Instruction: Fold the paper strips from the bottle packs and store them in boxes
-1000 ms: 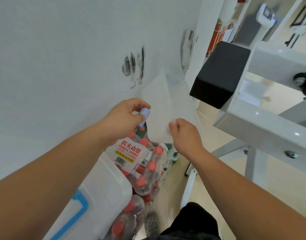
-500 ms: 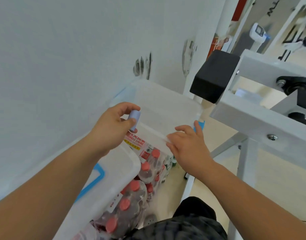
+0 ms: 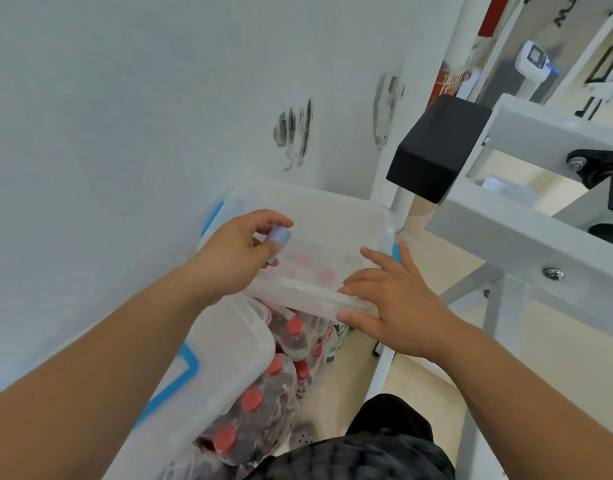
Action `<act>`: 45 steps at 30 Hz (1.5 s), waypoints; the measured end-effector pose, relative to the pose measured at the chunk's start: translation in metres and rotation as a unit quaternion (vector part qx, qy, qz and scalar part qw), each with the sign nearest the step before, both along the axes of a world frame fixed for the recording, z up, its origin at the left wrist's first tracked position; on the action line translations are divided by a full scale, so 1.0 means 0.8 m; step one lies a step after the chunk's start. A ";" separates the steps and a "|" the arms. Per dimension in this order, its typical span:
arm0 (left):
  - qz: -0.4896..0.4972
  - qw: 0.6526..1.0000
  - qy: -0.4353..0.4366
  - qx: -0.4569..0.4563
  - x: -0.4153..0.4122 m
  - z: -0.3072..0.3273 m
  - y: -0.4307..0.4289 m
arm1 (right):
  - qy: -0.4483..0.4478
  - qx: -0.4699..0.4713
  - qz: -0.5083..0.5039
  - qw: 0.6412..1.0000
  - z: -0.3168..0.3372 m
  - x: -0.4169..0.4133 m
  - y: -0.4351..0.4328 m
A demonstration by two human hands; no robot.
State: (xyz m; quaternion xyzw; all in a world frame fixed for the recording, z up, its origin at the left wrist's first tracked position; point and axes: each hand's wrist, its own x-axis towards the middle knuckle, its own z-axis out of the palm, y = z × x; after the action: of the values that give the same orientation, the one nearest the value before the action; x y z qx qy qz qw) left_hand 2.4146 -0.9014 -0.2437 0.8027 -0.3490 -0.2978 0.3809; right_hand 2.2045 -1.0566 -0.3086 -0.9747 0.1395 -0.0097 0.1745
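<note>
My left hand (image 3: 235, 258) pinches a small folded pale-blue paper strip (image 3: 279, 242) just above the near left corner of a translucent plastic box lid (image 3: 315, 216). The lid lies roughly flat against the wall. My right hand (image 3: 395, 306) grips the lid's near rim, thumb below and fingers spread on top. Under and in front of the lid are shrink-wrapped bottle packs (image 3: 263, 393) with red caps, some showing faintly through the plastic.
A second translucent box (image 3: 229, 358) with a blue latch (image 3: 180, 379) sits under my left forearm. The white wall (image 3: 125, 133) is close on the left. A white metal frame (image 3: 506, 237) with a black pad (image 3: 433, 147) stands on the right.
The lid, held upright by my right hand a second ago, has come down flat. My right hand moved to its near rim. My left hand kept the folded strip.
</note>
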 end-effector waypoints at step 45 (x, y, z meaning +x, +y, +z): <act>0.060 0.957 -0.235 0.160 0.089 -0.031 0.076 | 0.268 0.279 0.034 0.922 -0.062 0.303 0.028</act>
State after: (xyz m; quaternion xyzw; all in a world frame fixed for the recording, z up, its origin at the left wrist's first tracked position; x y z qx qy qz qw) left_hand 2.4859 -0.8404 -0.2683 0.9202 -0.3275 -0.1290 0.1716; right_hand 2.4472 -1.0346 -0.3582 -0.8571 0.1445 0.2969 0.3955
